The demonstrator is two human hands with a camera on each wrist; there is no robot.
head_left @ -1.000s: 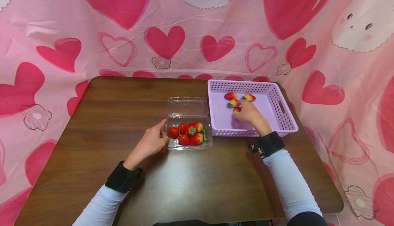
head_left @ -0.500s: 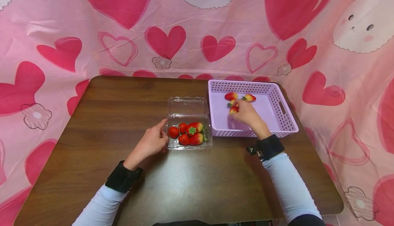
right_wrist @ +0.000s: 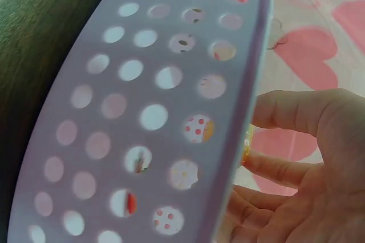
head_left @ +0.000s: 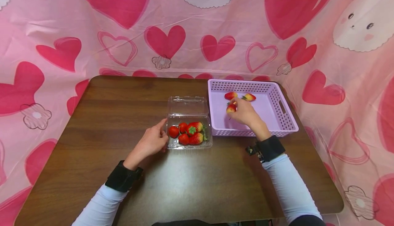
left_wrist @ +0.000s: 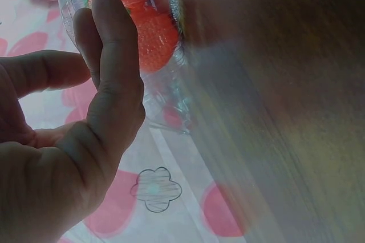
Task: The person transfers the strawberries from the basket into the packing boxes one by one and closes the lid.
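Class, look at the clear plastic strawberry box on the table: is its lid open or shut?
Open. The clear box has its hinged lid folded back flat on the table, leaving the strawberries uncovered.

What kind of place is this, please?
Probably a staged tabletop set, not a kitchen: a wooden table enclosed by pink heart-print cloth, with a clear strawberry box and a lilac basket.

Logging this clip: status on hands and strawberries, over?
Right hand pinches a strawberry inside the basket. Left hand steadies the clamshell, fingers on its corner. Nothing in the way.
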